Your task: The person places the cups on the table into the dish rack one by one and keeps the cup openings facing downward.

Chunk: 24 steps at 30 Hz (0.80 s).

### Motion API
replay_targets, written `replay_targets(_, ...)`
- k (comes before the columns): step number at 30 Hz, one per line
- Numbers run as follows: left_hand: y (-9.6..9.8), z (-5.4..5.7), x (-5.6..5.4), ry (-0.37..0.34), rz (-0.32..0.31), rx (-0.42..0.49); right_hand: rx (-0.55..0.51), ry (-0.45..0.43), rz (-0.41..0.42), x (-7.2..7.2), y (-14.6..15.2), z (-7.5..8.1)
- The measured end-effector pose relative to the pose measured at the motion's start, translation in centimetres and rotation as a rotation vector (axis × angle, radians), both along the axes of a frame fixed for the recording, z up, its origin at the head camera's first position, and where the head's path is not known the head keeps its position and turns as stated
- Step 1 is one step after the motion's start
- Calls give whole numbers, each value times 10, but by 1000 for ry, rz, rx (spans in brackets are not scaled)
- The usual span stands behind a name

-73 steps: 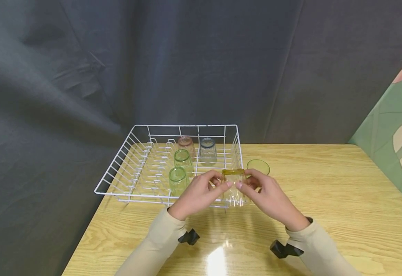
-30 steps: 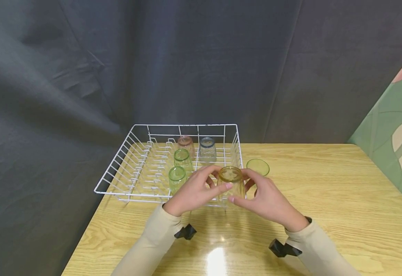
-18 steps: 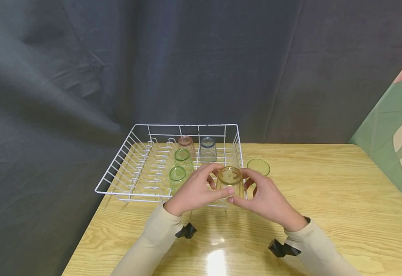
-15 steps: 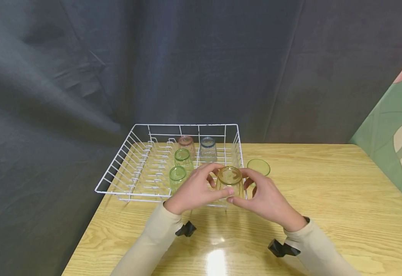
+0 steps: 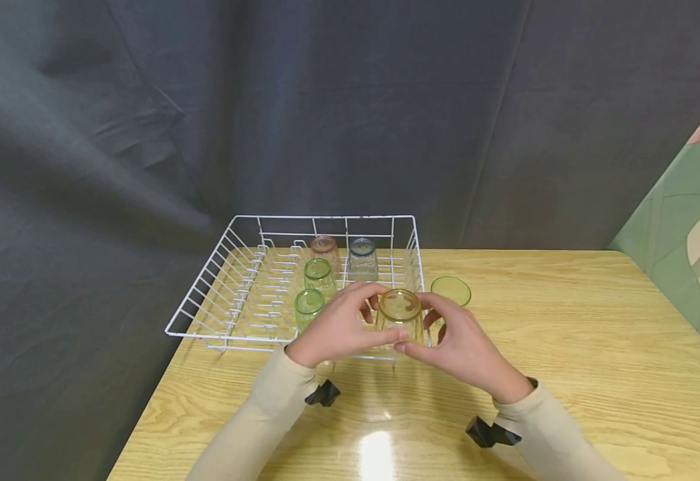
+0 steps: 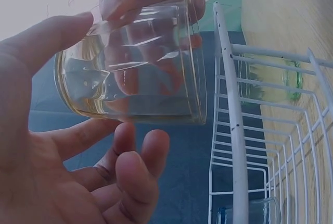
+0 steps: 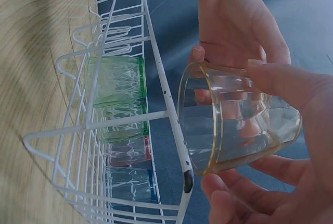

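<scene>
An amber-tinted drinking glass (image 5: 401, 321) is held mouth down, its base facing up, at the near right corner of the white wire dish rack (image 5: 224, 334). My left hand (image 5: 344, 327) grips its left side, thumb across the front. From the right, my right hand (image 5: 458, 341) pinches it with thumb and fingers. The right wrist view shows its wide rim (image 7: 213, 125) beside the rack's top wire. Inside the rack stand two green glasses (image 5: 318, 277), a pink glass (image 5: 324, 248) and a blue glass (image 5: 363, 262), all upside down.
A yellow-green glass (image 5: 451, 290) stands upright on the wooden table (image 5: 584, 334) just right of the rack, partly hidden behind my right hand. Dark cloth (image 5: 350, 120) hangs behind the table. A patterned panel (image 5: 698, 227) borders the right side.
Since the earliest frame the amber glass has tipped, so its round base now faces the head camera more, and it has shifted slightly left. Over the last half second both hands barely move.
</scene>
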<state>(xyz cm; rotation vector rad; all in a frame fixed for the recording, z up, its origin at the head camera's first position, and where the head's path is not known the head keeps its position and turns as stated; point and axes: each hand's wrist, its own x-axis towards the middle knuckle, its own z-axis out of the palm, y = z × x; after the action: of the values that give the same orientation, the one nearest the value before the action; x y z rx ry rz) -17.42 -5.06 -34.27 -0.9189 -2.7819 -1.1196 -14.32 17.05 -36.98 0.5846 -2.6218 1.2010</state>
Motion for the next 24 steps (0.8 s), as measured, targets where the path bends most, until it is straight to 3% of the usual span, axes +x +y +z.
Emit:
replay_targets(8, -1, 3, -5, 48, -5, 5, -12, 0, -6, -1, 0, -2)
replay_targets(13, -4, 7, -13, 45, 99, -20, -17, 8, 2, -1, 1, -2)
replay_targets(17, -4, 10, -23, 46, 208, -153, -11, 25, 7, 0, 3, -4)
replay_targets(24, -1, 16, -46, 97, 266, -370, -14, 33, 19, 1, 5, -7)
